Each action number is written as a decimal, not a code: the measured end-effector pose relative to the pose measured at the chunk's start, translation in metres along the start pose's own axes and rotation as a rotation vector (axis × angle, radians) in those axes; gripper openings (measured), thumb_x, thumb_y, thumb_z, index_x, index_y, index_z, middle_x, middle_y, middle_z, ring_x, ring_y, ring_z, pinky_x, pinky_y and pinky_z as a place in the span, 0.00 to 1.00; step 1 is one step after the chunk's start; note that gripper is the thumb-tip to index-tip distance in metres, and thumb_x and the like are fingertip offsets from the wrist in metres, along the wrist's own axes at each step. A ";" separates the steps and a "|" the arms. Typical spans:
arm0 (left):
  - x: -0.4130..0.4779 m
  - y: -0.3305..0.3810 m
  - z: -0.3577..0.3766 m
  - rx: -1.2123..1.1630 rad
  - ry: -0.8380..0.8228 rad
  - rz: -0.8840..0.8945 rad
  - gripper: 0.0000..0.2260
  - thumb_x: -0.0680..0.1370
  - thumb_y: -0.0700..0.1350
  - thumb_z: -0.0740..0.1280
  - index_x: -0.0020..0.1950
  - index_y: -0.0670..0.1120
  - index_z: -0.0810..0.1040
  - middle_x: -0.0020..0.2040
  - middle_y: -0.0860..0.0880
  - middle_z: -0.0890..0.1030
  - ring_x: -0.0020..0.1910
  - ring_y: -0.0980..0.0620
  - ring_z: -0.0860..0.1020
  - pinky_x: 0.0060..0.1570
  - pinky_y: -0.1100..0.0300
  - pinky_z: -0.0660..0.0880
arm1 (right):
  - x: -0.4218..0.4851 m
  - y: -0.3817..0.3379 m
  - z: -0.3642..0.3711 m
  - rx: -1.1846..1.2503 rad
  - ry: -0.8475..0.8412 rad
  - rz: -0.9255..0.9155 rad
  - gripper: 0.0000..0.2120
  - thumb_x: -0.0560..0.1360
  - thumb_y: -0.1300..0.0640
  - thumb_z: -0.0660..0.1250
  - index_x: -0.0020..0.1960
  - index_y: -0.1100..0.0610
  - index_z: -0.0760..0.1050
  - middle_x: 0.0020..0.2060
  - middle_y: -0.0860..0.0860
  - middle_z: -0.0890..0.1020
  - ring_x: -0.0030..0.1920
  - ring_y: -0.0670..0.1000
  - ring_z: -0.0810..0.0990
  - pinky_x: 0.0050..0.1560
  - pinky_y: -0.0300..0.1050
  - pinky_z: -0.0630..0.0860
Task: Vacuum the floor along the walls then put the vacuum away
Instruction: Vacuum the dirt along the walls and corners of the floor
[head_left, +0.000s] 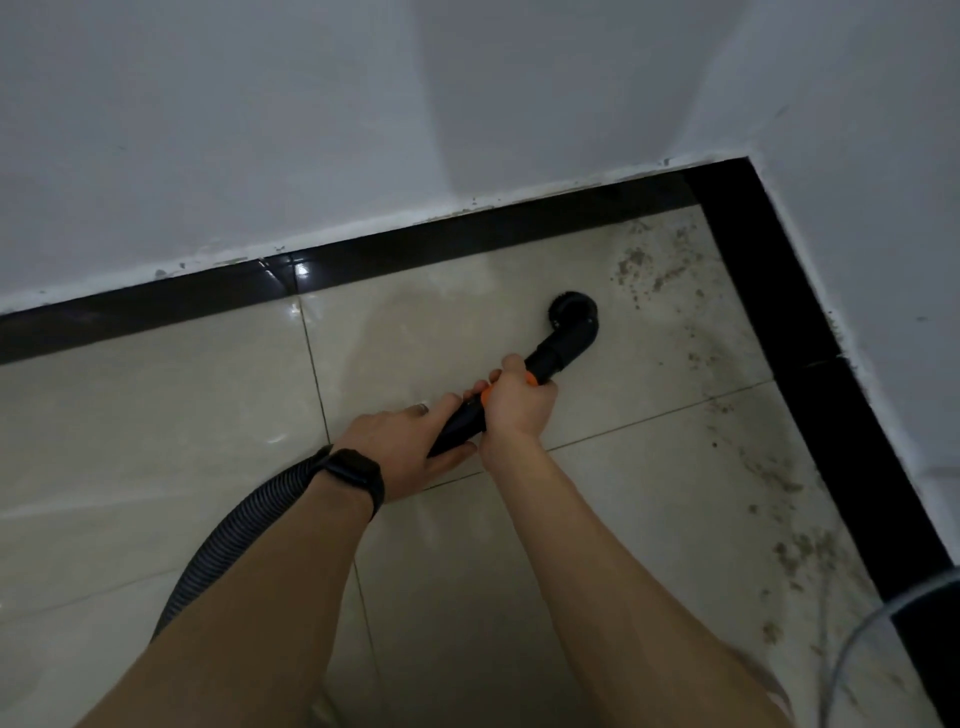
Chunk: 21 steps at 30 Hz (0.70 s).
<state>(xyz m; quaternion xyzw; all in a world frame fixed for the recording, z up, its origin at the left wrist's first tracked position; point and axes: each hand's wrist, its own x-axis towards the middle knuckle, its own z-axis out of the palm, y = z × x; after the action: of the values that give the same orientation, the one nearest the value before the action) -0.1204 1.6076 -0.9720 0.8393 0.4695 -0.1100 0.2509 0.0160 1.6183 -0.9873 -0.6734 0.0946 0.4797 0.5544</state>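
Note:
Both hands grip the black vacuum wand. My right hand (517, 400) is shut around its orange collar, just behind the round black brush nozzle (571, 325). My left hand (410, 444), with a black watch on the wrist, holds the wand lower down where the ribbed black hose (244, 525) begins. The hose curves back under my left forearm and out of sight. The nozzle rests on the beige floor tiles (156, 431), near a corner. Brown dirt (636, 262) lies scattered just right of the nozzle and along the right wall.
White walls (311, 130) meet in a corner at the upper right, edged by a glossy black skirting (769, 291). More dirt (800, 556) trails down the right side of the floor. A thin grey cable (852, 644) loops at the lower right.

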 end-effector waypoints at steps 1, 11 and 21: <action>0.001 0.006 0.001 0.030 -0.019 0.045 0.21 0.77 0.70 0.52 0.64 0.60 0.56 0.50 0.50 0.78 0.40 0.47 0.79 0.35 0.57 0.72 | 0.000 -0.001 -0.011 0.021 0.033 -0.002 0.06 0.80 0.59 0.65 0.53 0.56 0.69 0.32 0.52 0.76 0.22 0.48 0.75 0.28 0.44 0.77; 0.005 0.052 0.023 0.203 -0.088 0.380 0.22 0.77 0.71 0.48 0.65 0.59 0.54 0.50 0.49 0.79 0.39 0.44 0.80 0.33 0.57 0.67 | -0.004 0.003 -0.095 0.162 0.237 -0.021 0.07 0.79 0.61 0.65 0.55 0.58 0.70 0.30 0.51 0.76 0.24 0.50 0.75 0.37 0.51 0.78; 0.031 0.067 0.013 0.191 -0.002 0.266 0.22 0.79 0.68 0.50 0.66 0.56 0.57 0.52 0.49 0.79 0.43 0.44 0.81 0.35 0.57 0.70 | 0.018 -0.036 -0.077 0.159 0.108 -0.007 0.06 0.79 0.63 0.65 0.53 0.58 0.69 0.28 0.52 0.74 0.23 0.51 0.73 0.27 0.45 0.76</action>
<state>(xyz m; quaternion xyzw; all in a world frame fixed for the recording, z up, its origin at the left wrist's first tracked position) -0.0466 1.5948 -0.9750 0.9140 0.3414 -0.1209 0.1829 0.0909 1.5748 -0.9832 -0.6526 0.1600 0.4317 0.6018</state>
